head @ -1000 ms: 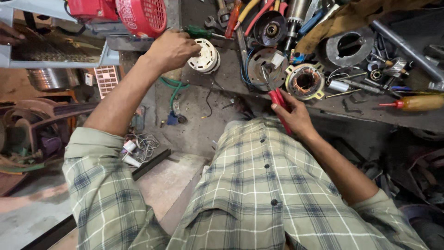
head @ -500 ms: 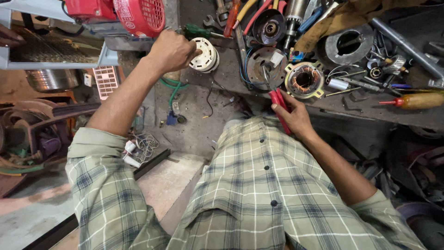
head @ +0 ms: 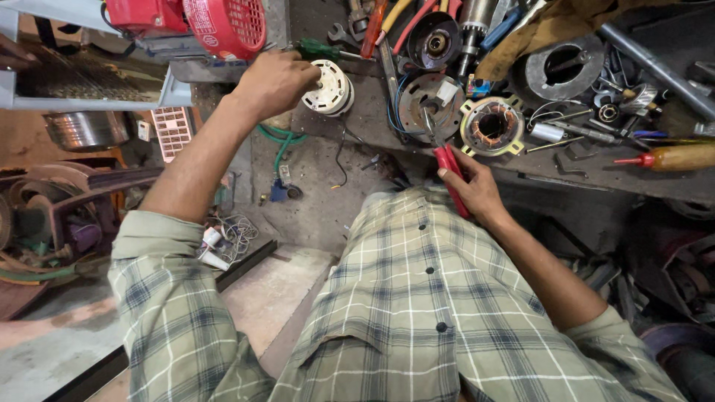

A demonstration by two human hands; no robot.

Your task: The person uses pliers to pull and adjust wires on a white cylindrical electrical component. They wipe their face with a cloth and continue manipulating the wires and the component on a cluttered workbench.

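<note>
Hands unmoved, left hand (head: 274, 82) still on white motor part (head: 328, 88), right hand (head: 473, 190) grip closed on red-handled pliers (head: 449, 167).

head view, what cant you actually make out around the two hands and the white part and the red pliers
- Head view: left hand covers the near side of the white round part, so the grip is unclear.
- Head view: right hand hides most of the red-handled pliers; handle ends unseen.
- Head view: pliers' tips sit among wires on the grey motor plate, too small to tell what they touch.
- Head view: red fan cover is cut by the top edge.
</note>
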